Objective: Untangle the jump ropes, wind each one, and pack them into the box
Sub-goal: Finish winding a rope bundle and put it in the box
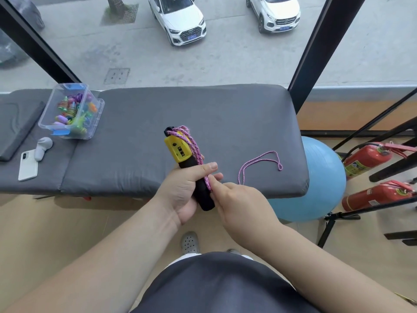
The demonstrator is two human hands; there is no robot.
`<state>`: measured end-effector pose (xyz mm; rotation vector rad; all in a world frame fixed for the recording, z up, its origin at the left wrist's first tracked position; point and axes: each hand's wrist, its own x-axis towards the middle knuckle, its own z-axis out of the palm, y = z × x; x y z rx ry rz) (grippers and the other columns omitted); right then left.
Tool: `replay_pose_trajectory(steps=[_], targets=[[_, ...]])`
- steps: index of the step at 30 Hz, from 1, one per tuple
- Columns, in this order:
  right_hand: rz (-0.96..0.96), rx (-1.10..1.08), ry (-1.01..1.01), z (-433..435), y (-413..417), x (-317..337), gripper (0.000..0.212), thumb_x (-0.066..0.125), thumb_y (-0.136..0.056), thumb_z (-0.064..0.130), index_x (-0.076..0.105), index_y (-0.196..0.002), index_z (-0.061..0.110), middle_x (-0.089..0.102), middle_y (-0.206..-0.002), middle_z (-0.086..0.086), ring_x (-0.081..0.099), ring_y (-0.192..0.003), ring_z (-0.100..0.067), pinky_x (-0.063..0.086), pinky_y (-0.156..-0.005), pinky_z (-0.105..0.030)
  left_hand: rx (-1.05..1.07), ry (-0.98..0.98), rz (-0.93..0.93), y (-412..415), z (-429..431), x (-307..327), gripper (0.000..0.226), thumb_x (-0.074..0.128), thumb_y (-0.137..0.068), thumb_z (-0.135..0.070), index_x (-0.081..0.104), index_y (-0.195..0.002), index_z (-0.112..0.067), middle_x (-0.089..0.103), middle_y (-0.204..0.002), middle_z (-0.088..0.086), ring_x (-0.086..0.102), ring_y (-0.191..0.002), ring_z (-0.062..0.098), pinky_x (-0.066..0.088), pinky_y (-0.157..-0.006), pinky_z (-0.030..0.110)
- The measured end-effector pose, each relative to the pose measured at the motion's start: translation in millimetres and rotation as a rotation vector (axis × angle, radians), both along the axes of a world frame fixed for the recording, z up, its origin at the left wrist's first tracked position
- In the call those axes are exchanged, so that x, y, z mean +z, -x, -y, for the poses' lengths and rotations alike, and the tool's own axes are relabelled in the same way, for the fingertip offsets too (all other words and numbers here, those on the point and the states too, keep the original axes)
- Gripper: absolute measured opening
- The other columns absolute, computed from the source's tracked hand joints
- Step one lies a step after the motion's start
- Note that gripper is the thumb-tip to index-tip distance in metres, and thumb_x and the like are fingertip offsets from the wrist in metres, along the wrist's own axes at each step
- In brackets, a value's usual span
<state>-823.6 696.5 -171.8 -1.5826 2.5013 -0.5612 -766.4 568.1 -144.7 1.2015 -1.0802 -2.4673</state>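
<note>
cushion (146, 114) middle lies open; box (96, 118) sits left, rope loop (280, 167) right.

The handle (180, 152) is yellow above, black below; rope (193, 144) pink flecked with white; table (203, 109) grey; box (46, 111) clear with blue latches; ball (320, 181) pale blue; extinguishers (365, 159) red; phone (28, 166) white.

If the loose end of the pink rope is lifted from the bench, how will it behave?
The pink rope probably hangs limp: it lies in soft curves on the bench. It looks thin and braided, so likely light and not slippery.
</note>
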Motion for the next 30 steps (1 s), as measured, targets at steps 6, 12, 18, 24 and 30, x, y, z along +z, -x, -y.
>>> replay_pose_trajectory(steps=[6, 12, 18, 24, 30], targets=[[0.214, 0.037, 0.024, -1, -4, 7, 0.052, 0.027, -0.102, 0.04, 0.045, -0.145, 0.018, 0.063, -0.099, 0.002, 0.057, -0.083, -0.025, 0.047, -0.067, -0.038, 0.099, 0.032, -0.055, -10, 4, -9, 0.025, 0.047, -0.095, 0.01, 0.053, -0.101, -0.014, 0.072, -0.095, 0.017, 0.072, -0.099, 0.04, 0.057, -0.089, 0.048], [0.529, -0.115, 0.017, -9, 0, -1, 0.033, 0.03, -0.103, 0.049, 0.029, -0.13, 0.031, 0.055, -0.081, 0.009, 0.055, -0.082, -0.021, 0.046, -0.075, -0.044, 0.041, 0.073, -0.226, -21, 4, -5, 0.03, 0.048, -0.093, 0.011, 0.053, -0.109, -0.014, 0.067, -0.092, 0.011, 0.07, -0.102, 0.036, 0.057, -0.092, 0.049], [0.71, -0.079, 0.001, -4, 6, 3, 0.032, 0.033, -0.104, 0.036, 0.033, -0.136, 0.034, 0.055, -0.078, 0.009, 0.052, -0.074, -0.013, 0.045, -0.075, -0.042, 0.034, 0.033, -0.316, -26, 4, -4, 0.037, 0.058, -0.079, 0.005, 0.051, -0.11, -0.015, 0.068, -0.098, 0.013, 0.068, -0.11, 0.037, 0.058, -0.085, 0.047], [1.012, -0.185, 0.016, 7, 4, 17, 0.043, 0.039, -0.083, 0.043, 0.041, -0.124, 0.033, 0.065, -0.083, -0.003, 0.065, -0.064, -0.02, 0.059, -0.068, -0.047, -0.034, 0.11, -0.276, -27, -1, -2, 0.032, 0.054, -0.087, 0.01, 0.055, -0.109, -0.012, 0.072, -0.111, 0.017, 0.067, -0.116, 0.037, 0.056, -0.091, 0.047], [0.738, -0.173, -0.052, 19, -3, 13, 0.04, 0.068, -0.076, 0.04, 0.045, -0.107, 0.028, 0.062, -0.091, 0.013, 0.06, -0.079, -0.005, 0.043, -0.059, -0.023, -0.089, 0.099, -0.218, -26, -12, 0, 0.032, 0.046, -0.094, 0.014, 0.057, -0.1, -0.015, 0.072, -0.123, 0.013, 0.069, -0.107, 0.022, 0.054, -0.091, 0.037]])
